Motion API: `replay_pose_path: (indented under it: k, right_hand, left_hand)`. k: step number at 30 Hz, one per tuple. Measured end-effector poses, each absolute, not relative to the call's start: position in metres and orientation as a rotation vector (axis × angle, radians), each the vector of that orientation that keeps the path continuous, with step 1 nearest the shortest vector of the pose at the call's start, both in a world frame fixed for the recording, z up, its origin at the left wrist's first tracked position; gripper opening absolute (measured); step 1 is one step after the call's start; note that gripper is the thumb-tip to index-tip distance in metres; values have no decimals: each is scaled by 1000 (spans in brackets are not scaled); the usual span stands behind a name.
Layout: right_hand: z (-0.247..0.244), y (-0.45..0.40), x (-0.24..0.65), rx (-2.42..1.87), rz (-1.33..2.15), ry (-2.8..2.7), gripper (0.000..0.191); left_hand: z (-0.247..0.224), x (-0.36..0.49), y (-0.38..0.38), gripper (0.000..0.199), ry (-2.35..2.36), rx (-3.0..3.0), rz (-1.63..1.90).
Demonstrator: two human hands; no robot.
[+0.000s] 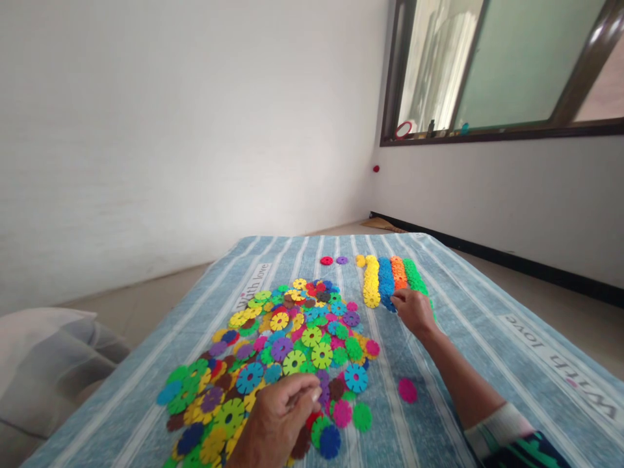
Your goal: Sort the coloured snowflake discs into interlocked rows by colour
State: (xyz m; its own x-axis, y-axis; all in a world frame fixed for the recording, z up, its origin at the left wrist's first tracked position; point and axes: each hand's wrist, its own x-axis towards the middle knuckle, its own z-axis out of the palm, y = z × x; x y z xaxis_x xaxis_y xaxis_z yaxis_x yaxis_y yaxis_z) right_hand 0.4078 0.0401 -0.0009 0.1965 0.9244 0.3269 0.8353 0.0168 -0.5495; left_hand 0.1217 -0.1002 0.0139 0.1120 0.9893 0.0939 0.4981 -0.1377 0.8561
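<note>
Many notched plastic discs of mixed colours lie in a loose pile (292, 351) on the striped blue cloth. My left hand (280, 416) hovers over the near part of the pile, thumb and fingers pressed together; whatever they may hold is hidden. To the right of the pile stand overlapping rows of discs: a yellow row (371, 283), a blue row (385, 276), an orange row (398, 270) and a green row (414, 276). My right hand (413, 311) is at the near end of the blue row, its fingertips pinched on a blue disc (391, 306).
A red disc (326, 260), a purple disc (342, 260) and an orange-yellow disc (360, 260) lie near the table's far edge. A pink disc (407, 390) lies apart on the cloth (487, 325). Sheer fabric (53, 370) is at the left. A window (511, 65) is behind.
</note>
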Motion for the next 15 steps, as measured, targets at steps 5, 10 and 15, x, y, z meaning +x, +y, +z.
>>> replay_pose_path:
  k: [5,10,15]
  right_hand:
    - [-2,47,406,-1902,135,-1684,19]
    - [-3,46,406,-1963,91,-1723,16]
    - [-3,44,404,-2008,59,-1742,15]
  left_hand:
    - [9,120,-99,23,1444,1705,900]
    - [7,119,-99,23,1435,1662,880]
    - [8,119,-101,22,1447,1649,841]
